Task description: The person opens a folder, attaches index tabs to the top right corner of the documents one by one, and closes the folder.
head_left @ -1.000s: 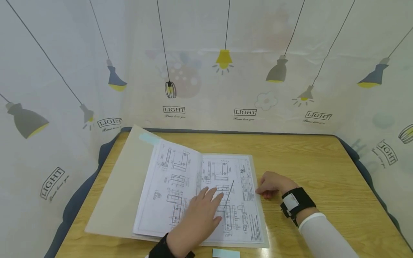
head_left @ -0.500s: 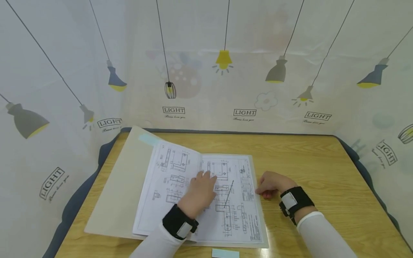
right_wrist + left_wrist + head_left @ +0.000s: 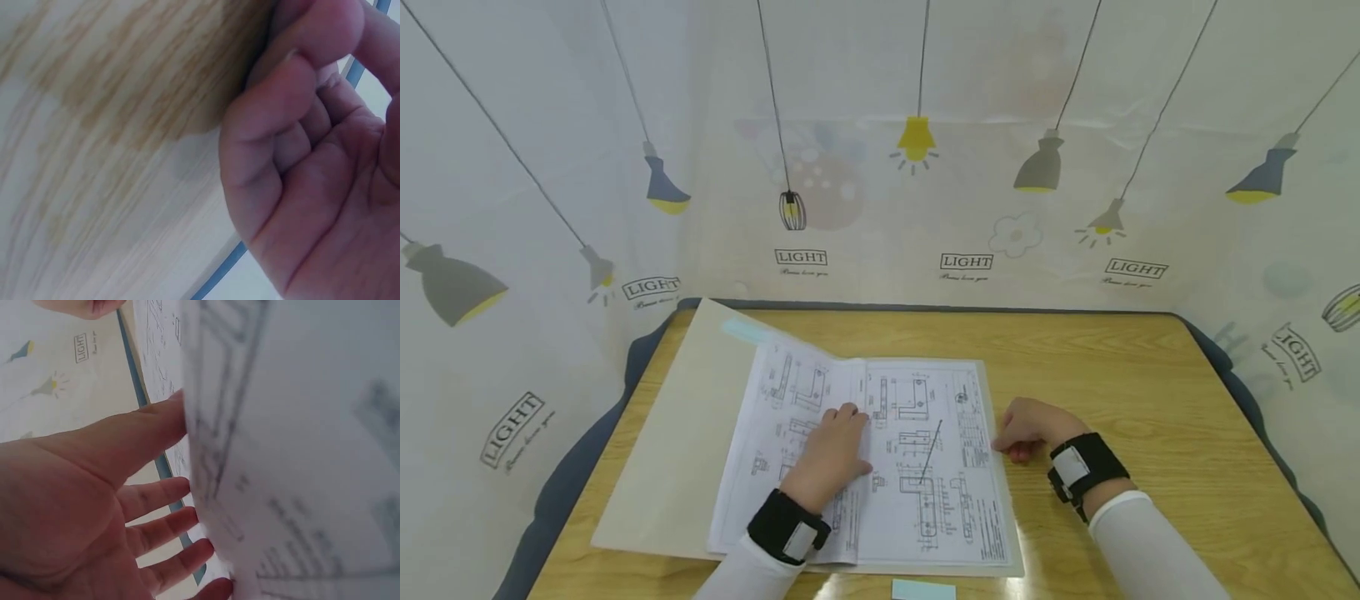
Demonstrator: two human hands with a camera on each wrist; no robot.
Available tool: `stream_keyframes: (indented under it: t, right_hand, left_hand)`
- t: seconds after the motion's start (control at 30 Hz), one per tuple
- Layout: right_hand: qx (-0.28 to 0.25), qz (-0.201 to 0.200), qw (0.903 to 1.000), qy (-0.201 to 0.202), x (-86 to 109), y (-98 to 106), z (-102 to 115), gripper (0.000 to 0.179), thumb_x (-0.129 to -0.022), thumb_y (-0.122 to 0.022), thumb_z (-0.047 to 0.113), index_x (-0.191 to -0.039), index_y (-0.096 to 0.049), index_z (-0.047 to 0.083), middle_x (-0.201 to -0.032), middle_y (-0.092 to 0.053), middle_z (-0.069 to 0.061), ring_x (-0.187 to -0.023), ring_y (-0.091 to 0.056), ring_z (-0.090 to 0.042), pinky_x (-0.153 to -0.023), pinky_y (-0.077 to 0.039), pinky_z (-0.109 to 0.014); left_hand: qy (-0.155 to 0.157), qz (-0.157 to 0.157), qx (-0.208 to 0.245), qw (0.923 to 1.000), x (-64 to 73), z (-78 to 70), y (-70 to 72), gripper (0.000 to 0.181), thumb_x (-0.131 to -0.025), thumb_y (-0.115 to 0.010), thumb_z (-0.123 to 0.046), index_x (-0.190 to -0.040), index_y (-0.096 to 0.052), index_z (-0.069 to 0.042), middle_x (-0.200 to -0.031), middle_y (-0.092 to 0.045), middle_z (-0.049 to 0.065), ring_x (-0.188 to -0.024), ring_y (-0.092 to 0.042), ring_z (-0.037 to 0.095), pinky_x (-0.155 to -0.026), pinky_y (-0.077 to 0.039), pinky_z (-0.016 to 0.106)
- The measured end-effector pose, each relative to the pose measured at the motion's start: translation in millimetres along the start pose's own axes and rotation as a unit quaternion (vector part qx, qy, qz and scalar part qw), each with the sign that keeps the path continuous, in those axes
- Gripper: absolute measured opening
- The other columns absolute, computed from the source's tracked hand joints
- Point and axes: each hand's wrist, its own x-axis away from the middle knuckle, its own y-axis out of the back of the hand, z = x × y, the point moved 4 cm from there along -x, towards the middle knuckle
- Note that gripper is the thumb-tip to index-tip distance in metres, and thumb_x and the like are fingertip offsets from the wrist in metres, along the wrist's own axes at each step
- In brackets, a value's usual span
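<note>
An open folder [image 3: 662,467] with a cream cover holds printed technical drawings. My left hand [image 3: 826,457] rests on the left page [image 3: 741,500], just left of the fold. In the left wrist view, its fairly straight fingers [image 3: 164,525] and thumb touch the paper, which bulges up close to the camera. The right page [image 3: 943,400] shows more drawings and one long dark slanted line. At the folder's right edge, my right hand [image 3: 1033,427] has its fingers curled and appears to pinch the edge. The right wrist view shows those curled fingers [image 3: 262,125] beside the wood.
The folder lies on a wood-grain table [image 3: 1090,367] with a dark blue-grey rim. A small light-blue piece [image 3: 923,590] lies at the near edge, below the folder. A light-blue strip [image 3: 745,330] marks the cover's top. A lamp-printed curtain [image 3: 865,175] surrounds the table.
My left hand has moved from the right page across the fold to the left page, and the paper near the fold now bulges. My right hand has stayed at the edge.
</note>
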Motion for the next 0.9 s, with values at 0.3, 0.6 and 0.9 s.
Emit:
stream_keyframes:
  t: [0.3,0.6,0.9]
  right_hand:
    - [0.009,0.000,1.0000,0.003,1.1,-1,2,0.019,-0.083,-0.070,0.013,-0.067,-0.066,0.003,-0.056,-0.062,-0.003,-0.049,-0.057,-0.011,-0.048,-0.045,-0.021]
    - [0.049,-0.057,0.9958,0.051,6.7,-6,0,0.022,-0.083,-0.069,0.017,-0.065,-0.063,0.006,-0.057,-0.060,-0.003,-0.051,-0.055,-0.014,-0.050,-0.043,-0.024]
    - [0.170,-0.173,0.9635,0.114,45.9,-33,33,0.017,-0.085,-0.063,0.016,-0.070,-0.056,0.012,-0.063,-0.050,0.000,-0.056,-0.046,-0.015,-0.050,-0.036,-0.027]
  left_hand:
    - [-0.025,-0.015,0.006,0.9996,2.8,6.8,-4.2,0.078,-0.071,-0.081,-0.038,-0.137,-0.049,-0.011,-0.141,-0.044,0.008,-0.126,-0.043,0.028,-0.107,-0.037,0.040]
    - [-0.030,-0.019,-0.001,0.9994,4.4,8.5,-5.7,0.079,-0.072,-0.080,-0.039,-0.138,-0.048,-0.013,-0.144,-0.043,0.007,-0.128,-0.042,0.028,-0.108,-0.036,0.040]
    - [-0.032,-0.019,-0.007,0.9993,4.8,8.8,-4.0,0.078,-0.072,-0.079,-0.040,-0.138,-0.048,-0.012,-0.143,-0.043,0.007,-0.128,-0.042,0.028,-0.108,-0.037,0.040]
